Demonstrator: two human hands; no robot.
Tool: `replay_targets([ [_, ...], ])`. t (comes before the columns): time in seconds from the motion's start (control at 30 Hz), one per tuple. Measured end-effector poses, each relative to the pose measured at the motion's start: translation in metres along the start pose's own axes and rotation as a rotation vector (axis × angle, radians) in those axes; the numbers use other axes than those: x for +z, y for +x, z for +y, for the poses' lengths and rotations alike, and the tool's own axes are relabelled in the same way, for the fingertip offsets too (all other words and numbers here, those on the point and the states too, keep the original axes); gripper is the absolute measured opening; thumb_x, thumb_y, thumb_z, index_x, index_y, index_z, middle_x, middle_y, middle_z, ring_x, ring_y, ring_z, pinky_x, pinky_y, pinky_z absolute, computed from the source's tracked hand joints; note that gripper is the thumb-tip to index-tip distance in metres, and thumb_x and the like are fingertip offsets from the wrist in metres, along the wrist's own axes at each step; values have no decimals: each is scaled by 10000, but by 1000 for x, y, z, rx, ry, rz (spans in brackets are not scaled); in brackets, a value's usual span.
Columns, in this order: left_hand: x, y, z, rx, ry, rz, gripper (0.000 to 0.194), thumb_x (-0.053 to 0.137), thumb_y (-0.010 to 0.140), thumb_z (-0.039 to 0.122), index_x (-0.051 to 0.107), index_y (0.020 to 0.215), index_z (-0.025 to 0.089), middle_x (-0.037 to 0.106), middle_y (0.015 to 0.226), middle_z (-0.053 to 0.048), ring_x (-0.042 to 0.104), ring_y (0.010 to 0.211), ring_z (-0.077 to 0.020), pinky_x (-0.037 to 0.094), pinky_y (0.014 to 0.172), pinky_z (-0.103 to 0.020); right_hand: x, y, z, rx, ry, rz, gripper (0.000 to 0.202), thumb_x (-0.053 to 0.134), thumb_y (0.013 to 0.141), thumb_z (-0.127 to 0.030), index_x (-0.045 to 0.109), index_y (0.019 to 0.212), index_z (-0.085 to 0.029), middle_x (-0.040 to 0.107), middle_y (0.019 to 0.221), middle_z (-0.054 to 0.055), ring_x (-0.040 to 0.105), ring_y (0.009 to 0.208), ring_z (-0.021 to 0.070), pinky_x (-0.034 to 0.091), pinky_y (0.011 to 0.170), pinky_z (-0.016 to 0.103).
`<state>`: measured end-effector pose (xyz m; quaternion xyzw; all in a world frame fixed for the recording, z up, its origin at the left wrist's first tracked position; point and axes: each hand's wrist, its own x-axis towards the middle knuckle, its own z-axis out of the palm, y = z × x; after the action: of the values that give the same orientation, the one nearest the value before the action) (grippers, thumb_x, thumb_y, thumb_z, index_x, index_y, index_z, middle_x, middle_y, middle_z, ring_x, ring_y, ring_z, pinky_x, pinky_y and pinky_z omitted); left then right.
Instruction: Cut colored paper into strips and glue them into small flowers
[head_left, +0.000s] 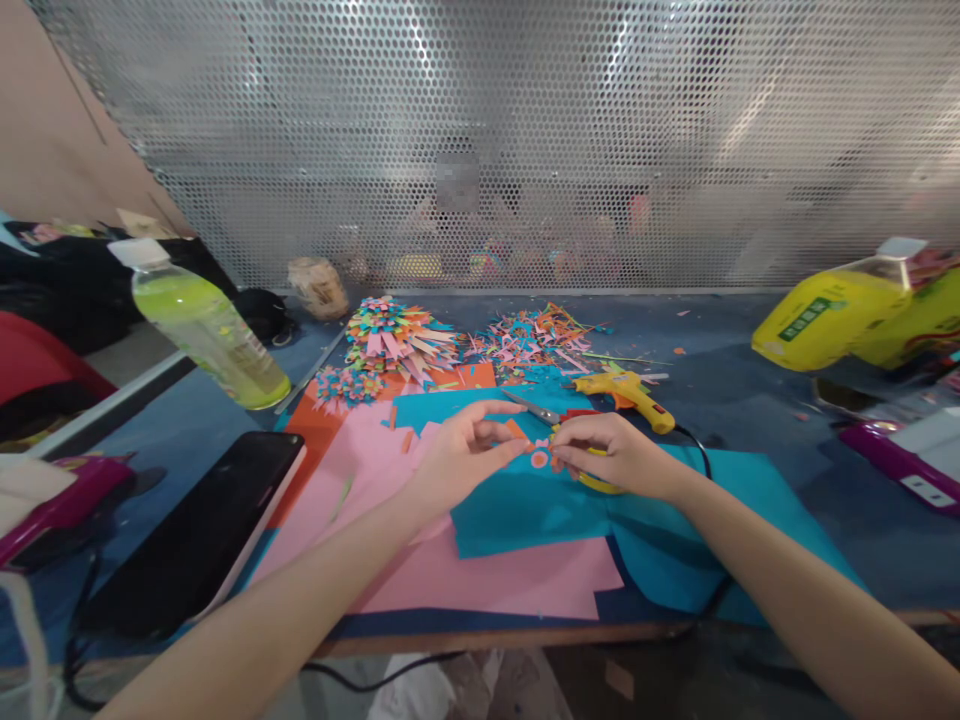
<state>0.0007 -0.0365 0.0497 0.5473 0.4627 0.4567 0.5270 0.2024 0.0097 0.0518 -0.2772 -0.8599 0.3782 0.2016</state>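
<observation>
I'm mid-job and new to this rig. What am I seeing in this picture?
No robot here: these are a person's bare hands, seen from a camera on their head, looking forward and down. The left hand pinches a small piece of orange paper. The right hand is beside a small round pink piece with an orange centre; whatever it grips is too small to tell. On the dark blue table lie blue and pink paper sheets, metal-bladed scissors, a yellow glue gun and colourful paper strips.

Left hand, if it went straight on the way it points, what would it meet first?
The left hand would probably meet the small pink-and-orange paper piece, then the right hand; depth is unclear.
</observation>
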Motion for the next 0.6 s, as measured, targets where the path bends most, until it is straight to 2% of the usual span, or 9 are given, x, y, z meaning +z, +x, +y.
replay_targets([
  [0.27,0,1,-1,-23,-24,-23,387,653,678,289,529,1023,163,616,664,16,526,533,-72,395,486,-180,2,1,1,2,8,6,231,445,852,-298,606,795,-142,607,705,27,543,545,80,443,512,197],
  [0.37,0,1,-1,12,-77,-10,406,648,685,271,510,1052,167,633,727,-4,536,568,-83,408,517,-199,1,1,0,-66,-57,55,223,442,854,-264,607,757,-150,615,693,28,552,573,88,449,540,205],
  [0.47,-3,1,-1,64,-156,17,377,607,719,251,494,1073,184,640,882,-49,570,704,-121,414,547,-214,-2,0,1,-245,-247,161,200,436,859,-224,621,826,-156,641,761,50,586,716,122,469,650,237],
  [0.53,-5,2,0,65,-202,29,329,563,747,249,500,1063,183,627,926,-63,570,766,-139,412,548,-217,-4,-2,3,-385,-483,213,208,424,866,-203,613,944,-167,651,875,66,593,818,146,469,705,264],
  [0.6,-5,2,0,0,-229,27,301,543,753,257,512,1040,174,617,901,-61,564,745,-136,399,518,-213,-6,-6,4,-497,-779,259,236,415,867,-175,594,1020,-189,653,921,57,598,822,156,462,684,273],
])
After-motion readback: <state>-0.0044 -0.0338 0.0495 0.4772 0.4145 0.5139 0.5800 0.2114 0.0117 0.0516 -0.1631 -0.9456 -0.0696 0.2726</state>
